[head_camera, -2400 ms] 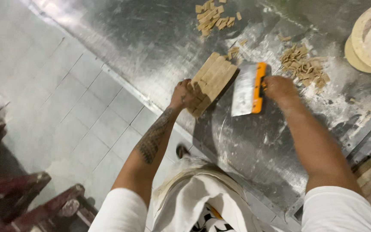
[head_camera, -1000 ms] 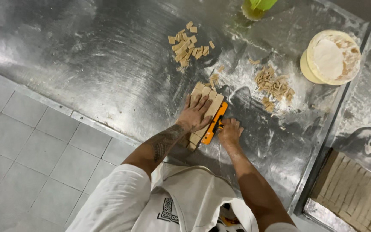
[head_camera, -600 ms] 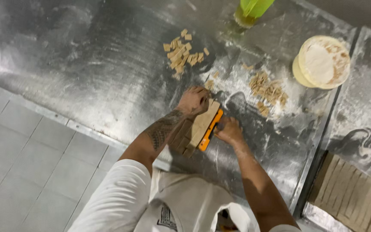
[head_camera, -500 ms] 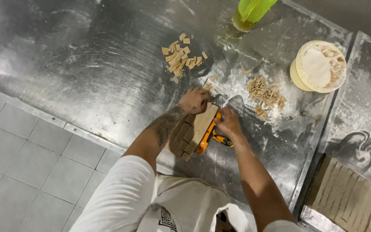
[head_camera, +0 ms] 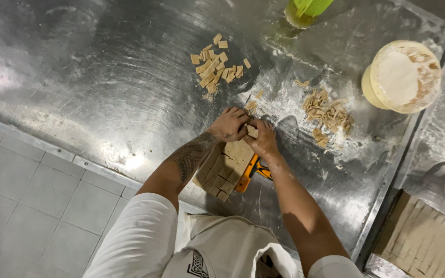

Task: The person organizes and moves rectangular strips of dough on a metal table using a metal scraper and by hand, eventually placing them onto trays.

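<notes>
Dough work has shifted: your right hand [head_camera: 261, 138] has laid the orange-handled scraper [head_camera: 248, 172] on the steel tabletop [head_camera: 104, 92], and both hands, left hand [head_camera: 229, 123] too, pinch fingers on the tan scored dough slab [head_camera: 227, 167]. Round cream tub [head_camera: 401, 76] seemingly holds flour.
</notes>
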